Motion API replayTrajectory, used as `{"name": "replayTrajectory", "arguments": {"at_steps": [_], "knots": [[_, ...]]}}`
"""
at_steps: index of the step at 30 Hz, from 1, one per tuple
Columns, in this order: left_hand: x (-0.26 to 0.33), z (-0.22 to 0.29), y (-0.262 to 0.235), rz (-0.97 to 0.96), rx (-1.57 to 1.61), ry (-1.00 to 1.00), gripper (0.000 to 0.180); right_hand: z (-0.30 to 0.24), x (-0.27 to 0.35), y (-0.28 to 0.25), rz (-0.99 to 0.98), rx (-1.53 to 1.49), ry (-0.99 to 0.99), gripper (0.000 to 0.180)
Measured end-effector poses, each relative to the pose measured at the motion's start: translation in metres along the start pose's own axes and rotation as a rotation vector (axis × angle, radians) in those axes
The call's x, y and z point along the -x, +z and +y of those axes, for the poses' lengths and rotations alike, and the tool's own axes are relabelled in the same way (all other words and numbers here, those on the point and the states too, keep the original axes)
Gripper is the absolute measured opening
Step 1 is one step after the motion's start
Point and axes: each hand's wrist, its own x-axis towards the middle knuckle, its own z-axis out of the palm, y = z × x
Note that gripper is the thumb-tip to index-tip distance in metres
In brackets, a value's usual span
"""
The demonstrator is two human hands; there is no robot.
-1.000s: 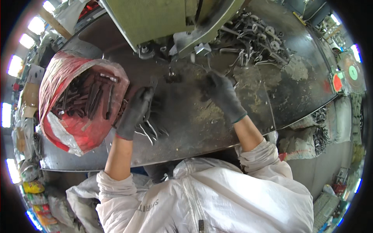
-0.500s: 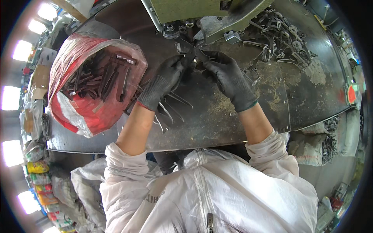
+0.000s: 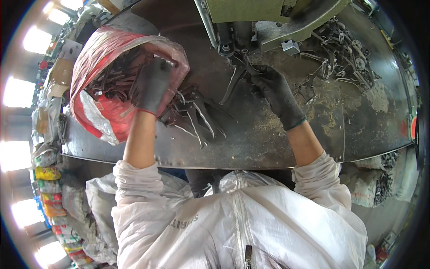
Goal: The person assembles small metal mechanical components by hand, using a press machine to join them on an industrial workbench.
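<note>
My left hand (image 3: 151, 86), in a dark glove, reaches over the rim of a red plastic bag (image 3: 96, 112) full of dark metal parts and seems to hold one part at its fingertips. My right hand (image 3: 274, 92), also gloved, grips a pliers-like metal piece (image 3: 236, 74) and holds it under the head of the green machine (image 3: 268, 18). Between the hands, a small pile of curved metal blanks (image 3: 197, 114) lies on the dark steel table (image 3: 251, 139).
A heap of assembled metal pieces (image 3: 345, 49) lies at the back right of the table, with sawdust-like grit (image 3: 376, 96) around it. Sacks and bags (image 3: 49, 179) stand on the floor at left. More sacks (image 3: 376, 179) sit at the right below the table edge.
My left hand left the machine and swung left into the red bag. My right hand stayed at the machine head with the metal piece.
</note>
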Motion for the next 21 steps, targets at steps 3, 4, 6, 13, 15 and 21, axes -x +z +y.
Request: {"name": "replayTrajectory", "arguments": {"at_steps": [3,4,6,13,15,21], "knots": [[-0.003,-0.076,0.019,-0.035,-0.038,-0.156,0.039,0.0,0.0,0.006,0.015,0.014,-0.002,0.038],[0.001,-0.095,0.032,-0.036,-0.075,-0.135,0.041,0.0,0.001,0.008,0.027,0.054,-0.029,0.038],[0.005,-0.115,0.051,-0.036,0.187,-0.097,0.04,-0.011,0.003,0.015,0.044,0.101,-0.063,0.037],[0.007,-0.092,0.03,0.017,0.452,-0.228,0.028,-0.022,0.023,0.014,0.028,0.118,0.072,0.035],[0.01,-0.06,0.006,0.068,0.559,-0.225,0.028,-0.016,0.021,0.009,0.057,0.152,0.084,0.034],[0.034,0.034,-0.042,-0.046,0.807,0.196,0.042,-0.014,0.021,0.001,0.013,0.012,0.068,0.035]]}}
